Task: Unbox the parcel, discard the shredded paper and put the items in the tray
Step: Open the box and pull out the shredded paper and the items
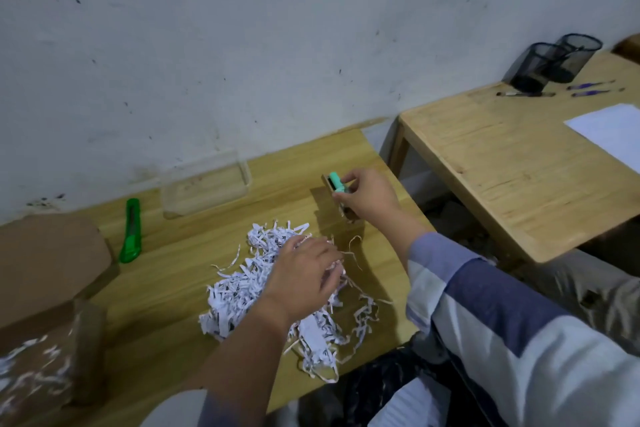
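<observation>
Pale wood forms the table under both hands, its right edge falling away just beyond the right hand to a gap before a second wooden table. The right hand pinches a mint-green item against a small brown item; the green item's long axis tilts up and away toward the wall. The left hand lies palm-down, fingers loosely curled into the shredded paper, which spreads from beneath it toward the near table edge. Beyond the left hand, against the marked white wall, stands the clear tray; bare tabletop separates it from the paper. Left of that hand lie a green cutter, pointing toward the wall, and the opened cardboard parcel.
</observation>
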{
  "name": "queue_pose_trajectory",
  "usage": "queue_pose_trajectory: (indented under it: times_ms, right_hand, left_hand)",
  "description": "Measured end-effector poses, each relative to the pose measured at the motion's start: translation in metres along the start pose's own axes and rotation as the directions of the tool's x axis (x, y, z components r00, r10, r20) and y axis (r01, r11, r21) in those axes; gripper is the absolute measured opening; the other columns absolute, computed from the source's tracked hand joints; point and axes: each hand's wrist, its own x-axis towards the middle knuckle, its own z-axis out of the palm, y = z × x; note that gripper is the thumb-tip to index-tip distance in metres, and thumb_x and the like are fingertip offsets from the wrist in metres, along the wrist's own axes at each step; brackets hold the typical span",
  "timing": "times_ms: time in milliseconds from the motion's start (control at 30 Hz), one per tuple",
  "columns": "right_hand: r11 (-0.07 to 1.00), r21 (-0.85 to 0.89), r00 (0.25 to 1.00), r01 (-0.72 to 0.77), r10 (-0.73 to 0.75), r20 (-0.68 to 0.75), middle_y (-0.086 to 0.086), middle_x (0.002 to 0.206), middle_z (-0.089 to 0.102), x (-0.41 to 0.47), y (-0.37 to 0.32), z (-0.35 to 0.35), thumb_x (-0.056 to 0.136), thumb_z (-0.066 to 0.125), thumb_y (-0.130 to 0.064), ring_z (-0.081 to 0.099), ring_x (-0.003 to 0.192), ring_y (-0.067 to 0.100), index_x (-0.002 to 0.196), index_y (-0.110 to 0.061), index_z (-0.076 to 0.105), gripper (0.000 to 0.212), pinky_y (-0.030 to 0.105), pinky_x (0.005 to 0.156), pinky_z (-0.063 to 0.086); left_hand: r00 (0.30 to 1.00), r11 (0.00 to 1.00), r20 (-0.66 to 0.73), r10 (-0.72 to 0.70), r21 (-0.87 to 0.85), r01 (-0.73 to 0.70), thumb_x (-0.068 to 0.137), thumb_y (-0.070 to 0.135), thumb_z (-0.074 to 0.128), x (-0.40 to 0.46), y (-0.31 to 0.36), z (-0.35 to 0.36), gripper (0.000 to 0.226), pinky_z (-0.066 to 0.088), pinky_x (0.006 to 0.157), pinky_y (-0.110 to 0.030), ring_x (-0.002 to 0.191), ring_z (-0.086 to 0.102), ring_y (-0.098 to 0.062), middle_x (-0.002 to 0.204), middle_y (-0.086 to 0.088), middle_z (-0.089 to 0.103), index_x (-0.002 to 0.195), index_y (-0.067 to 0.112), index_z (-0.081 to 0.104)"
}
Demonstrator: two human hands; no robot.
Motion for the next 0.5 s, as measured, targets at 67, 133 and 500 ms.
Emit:
queue_pose_trajectory:
  times_ms: [67, 133, 500]
  right_hand:
    - [0.999, -0.031, 0.999, -0.009, 0.010, 0.037, 0.010, 0.105, 0.069, -0.001, 0.002, 0.016, 0.076, 0.074, -0.033, 0.066, 0.094, 0.027, 0.108, -0.019, 0.065, 0.035, 0.037, 0.081, 0.054]
    - [0.998, -0.067, 0.998, -0.014, 0.018, 0.061, 0.010, 0.109, 0.070, -0.002, 0.005, 0.028, 0.079, 0.072, -0.030, 0.066, 0.098, 0.028, 0.112, -0.019, 0.064, 0.036, 0.035, 0.082, 0.052]
    - [0.955, -0.296, 0.993, -0.038, 0.003, -0.116, 0.009, 0.130, 0.052, 0.020, 0.024, 0.017, 0.089, 0.055, -0.034, 0.042, 0.123, 0.030, 0.121, -0.018, 0.057, 0.036, 0.041, 0.097, 0.042]
  left_hand:
    - [0.998, 0.999, -0.040, -0.051, 0.002, 0.051, 0.094, 0.045, 0.028, 0.001, -0.006, -0.001, 0.045, 0.030, 0.108, -0.039, 0.123, 0.050, -0.008, 0.124, 0.012, 0.062, 0.117, 0.030, 0.064]
    - [0.994, 0.995, -0.054, -0.095, 0.003, 0.095, 0.093, 0.044, 0.025, 0.002, -0.012, -0.001, 0.047, 0.029, 0.108, -0.038, 0.126, 0.047, -0.008, 0.127, 0.013, 0.059, 0.120, 0.030, 0.061]
    - [0.980, 0.981, -0.045, -0.192, -0.012, 0.191, 0.097, 0.031, 0.039, 0.025, -0.021, -0.003, 0.031, 0.021, 0.107, -0.032, 0.123, 0.045, -0.006, 0.126, 0.013, 0.058, 0.117, 0.031, 0.063]
